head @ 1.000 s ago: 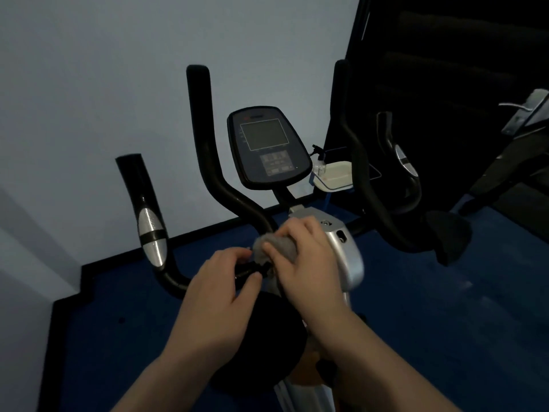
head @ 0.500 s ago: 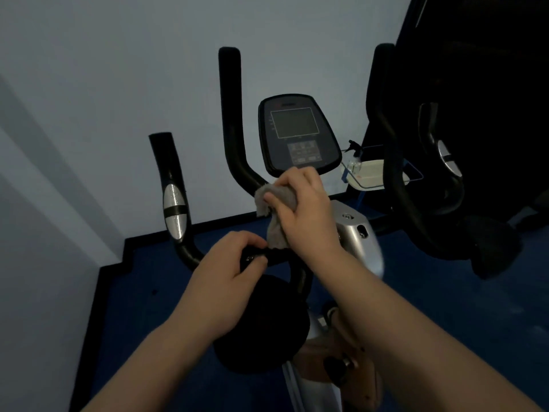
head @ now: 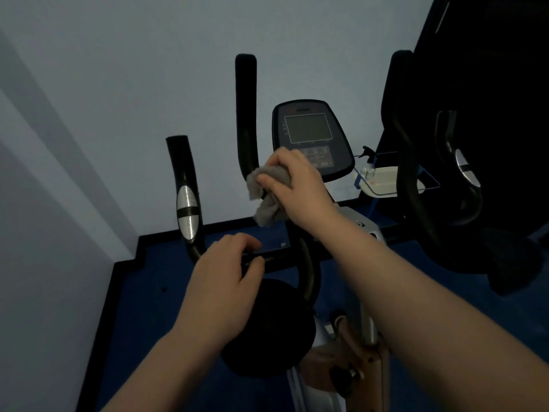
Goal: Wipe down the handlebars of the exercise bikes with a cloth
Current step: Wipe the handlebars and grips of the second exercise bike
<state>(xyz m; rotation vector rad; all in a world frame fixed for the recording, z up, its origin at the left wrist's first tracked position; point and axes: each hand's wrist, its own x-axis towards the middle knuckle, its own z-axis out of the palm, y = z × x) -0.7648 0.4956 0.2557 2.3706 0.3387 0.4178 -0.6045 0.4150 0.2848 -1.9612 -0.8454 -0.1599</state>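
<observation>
The right hand (head: 292,185) grips a crumpled grey cloth (head: 266,193) and presses it against the lower bend of the upright black handlebar (head: 246,111), beside the console (head: 312,138). The left hand (head: 225,272) is curled round the horizontal crossbar (head: 276,258), steadying the bike. Wiping appears underway on 1 bar only. The short left grip (head: 185,194) with its silver sensor, and both right-side bars (head: 410,162), apparently remain to be done; no cleaned surface can be confirmed in this dim light.

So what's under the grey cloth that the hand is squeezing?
The right hand grips the grey cloth around the black handlebar at its bend. The bar rises above the cloth; the wrapped part is hidden. The left hand holds the crossbar below.
</observation>
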